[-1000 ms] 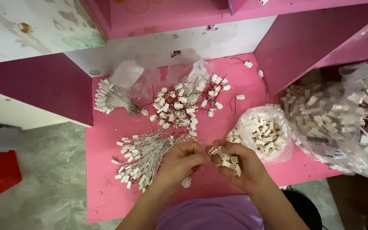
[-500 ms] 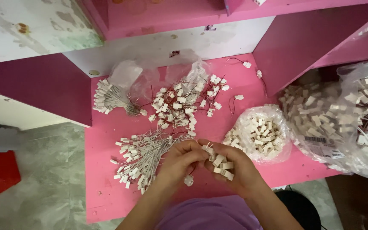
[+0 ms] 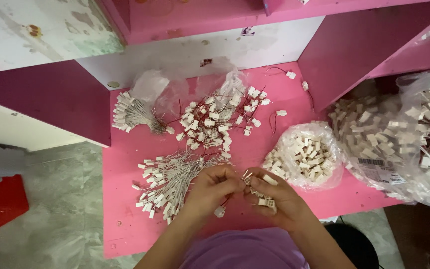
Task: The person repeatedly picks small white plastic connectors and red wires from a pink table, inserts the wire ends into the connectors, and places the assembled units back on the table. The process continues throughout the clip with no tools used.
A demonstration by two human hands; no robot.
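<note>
Pink is the colour of the desk (image 3: pixel 125 234), on which small white plastic connectors and thin wires are spread. Near its front edge, the left hand (image 3: pixel 210 189) and the right hand (image 3: pixel 274 197) are brought together, fingertips almost touching. A small white connector (image 3: pixel 248 180) is pinched between the left fingers (image 3: pixel 232 183) and the right thumb, and a wired plug (image 3: pixel 219 211) is seen hanging just below the left hand. Several loose white housings (image 3: pixel 266 201) are cupped in the curled right fingers. Just left of the hands, a fan of white-wired connectors (image 3: pixel 162 182) is laid flat on the desk. Beyond the hands, a tangle of red-wired connectors (image 3: pixel 215 122) is heaped, and further left of it a tied bundle of wired connectors (image 3: pixel 133 113) lies beside a crumpled clear bag (image 3: pixel 150 84). Right of the hands, an open clear bag of white housings (image 3: pixel 304 157) rests on the desk. Much larger bags of connectors (image 3: pixel 404 134) are piled further right.
</note>
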